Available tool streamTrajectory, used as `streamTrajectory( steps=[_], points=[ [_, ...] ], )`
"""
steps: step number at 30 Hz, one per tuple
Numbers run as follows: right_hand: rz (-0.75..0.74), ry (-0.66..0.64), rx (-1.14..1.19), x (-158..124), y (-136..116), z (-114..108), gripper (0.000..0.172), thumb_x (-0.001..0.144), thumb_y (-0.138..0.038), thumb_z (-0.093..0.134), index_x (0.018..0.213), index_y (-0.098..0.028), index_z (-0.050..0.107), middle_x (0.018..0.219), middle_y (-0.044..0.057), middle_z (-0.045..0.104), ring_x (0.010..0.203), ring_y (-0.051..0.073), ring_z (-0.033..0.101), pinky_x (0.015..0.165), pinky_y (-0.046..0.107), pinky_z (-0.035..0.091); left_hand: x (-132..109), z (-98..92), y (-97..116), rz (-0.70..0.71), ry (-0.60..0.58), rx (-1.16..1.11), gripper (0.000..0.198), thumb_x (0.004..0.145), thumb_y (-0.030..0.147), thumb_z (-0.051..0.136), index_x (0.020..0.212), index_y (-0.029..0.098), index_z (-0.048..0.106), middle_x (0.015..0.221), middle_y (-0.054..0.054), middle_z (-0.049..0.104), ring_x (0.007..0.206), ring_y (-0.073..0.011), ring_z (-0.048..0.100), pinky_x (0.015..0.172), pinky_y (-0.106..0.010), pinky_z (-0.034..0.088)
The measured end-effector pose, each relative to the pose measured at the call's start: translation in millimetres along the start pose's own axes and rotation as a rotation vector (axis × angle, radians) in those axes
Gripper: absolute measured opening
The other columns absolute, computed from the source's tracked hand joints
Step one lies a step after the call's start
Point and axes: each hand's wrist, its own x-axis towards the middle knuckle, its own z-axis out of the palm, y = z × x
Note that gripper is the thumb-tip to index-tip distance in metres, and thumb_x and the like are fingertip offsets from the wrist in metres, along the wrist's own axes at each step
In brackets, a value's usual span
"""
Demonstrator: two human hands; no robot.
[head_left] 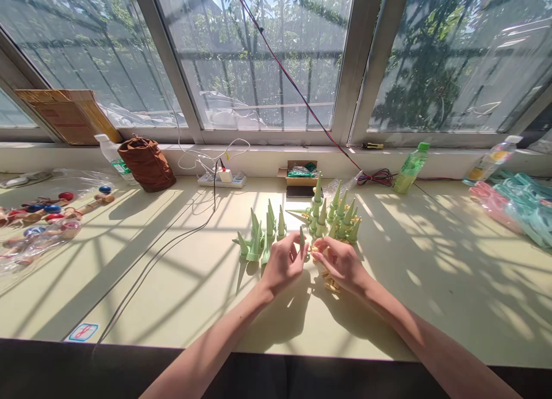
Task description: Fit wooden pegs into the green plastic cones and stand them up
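Near the middle of the table, my left hand (282,265) is closed on a green cone-shaped piece (302,238), its tip pointing up. My right hand (342,263) pinches a small yellow piece (313,248) close to that cone; whether the two touch, I cannot tell. Under my right hand lie several small yellow pieces (331,284), partly hidden by it. A group of green cones (255,245) stands just left of my left hand, some tipped over. Behind my right hand, a denser cluster of green cones (345,218) shows yellow bits on some of them.
A small open box (302,172) sits behind the cones. Left are a power strip (222,180), a brown bag (146,163) and bagged wooden toys (47,215). A dark cable (172,232) crosses the table. Right stand a green bottle (409,169) and pink and teal bundles (521,203).
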Motion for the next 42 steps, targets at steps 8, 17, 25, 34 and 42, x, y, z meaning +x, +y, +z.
streamTrajectory(
  steps=[8, 17, 25, 34, 42],
  points=[
    [-0.044, 0.002, 0.026, -0.1, 6.8, 3.4, 0.013, 0.092, -0.025, 0.055, 0.083, -0.017, 0.058, 0.071, 0.002, 0.062, 0.055, 0.012, 0.045, 0.053, 0.025, 0.037, -1.4, -0.1, -1.2, 0.016, -0.036, -0.009, 0.006, 0.091, 0.017, 0.052, 0.092, 0.016, 0.058, 0.072, 0.0, 0.061, 0.05, -0.0087, 0.048, 0.045, -0.022, 0.037],
    [-0.094, 0.008, -0.049, -1.8, 8.7, 3.7, 0.029, 0.094, -0.026, 0.049, 0.066, -0.019, 0.043, 0.056, -0.004, 0.04, 0.05, 0.01, 0.032, 0.05, 0.025, 0.029, -2.1, -2.3, -2.0, 0.072, -0.058, -0.007, 0.009, 0.084, 0.011, 0.053, 0.089, 0.015, 0.059, 0.065, 0.002, 0.054, 0.048, -0.0081, 0.044, 0.043, -0.02, 0.034],
    [-0.078, -0.006, -0.038, -1.2, 6.7, 3.1, 0.034, 0.097, -0.029, 0.045, 0.064, -0.019, 0.044, 0.055, -0.003, 0.039, 0.049, 0.01, 0.032, 0.05, 0.026, 0.029, -1.3, -1.7, 0.1, 0.043, -0.043, -0.029, 0.007, 0.087, 0.015, 0.053, 0.09, 0.016, 0.059, 0.067, 0.0, 0.058, 0.048, -0.0092, 0.045, 0.043, -0.021, 0.036],
    [-0.049, 0.004, -0.004, 0.2, 7.1, 1.9, 0.012, 0.092, -0.028, 0.057, 0.092, -0.017, 0.063, 0.08, 0.005, 0.068, 0.055, 0.013, 0.049, 0.055, 0.027, 0.041, 1.6, 0.7, 1.9, -0.075, 0.002, -0.092, 0.012, 0.092, 0.027, 0.055, 0.094, 0.016, 0.059, 0.08, -0.003, 0.065, 0.051, -0.0093, 0.051, 0.045, -0.021, 0.04],
    [-0.068, -0.015, -0.008, 0.1, 10.0, 3.0, 0.017, 0.092, -0.027, 0.055, 0.079, -0.019, 0.061, 0.069, 0.003, 0.062, 0.054, 0.013, 0.047, 0.053, 0.027, 0.037, 0.8, -2.9, 4.0, -0.069, -0.06, -0.083, 0.011, 0.09, 0.024, 0.054, 0.093, 0.015, 0.06, 0.07, 0.0, 0.06, 0.049, -0.0079, 0.047, 0.044, -0.019, 0.036]
  ],
)
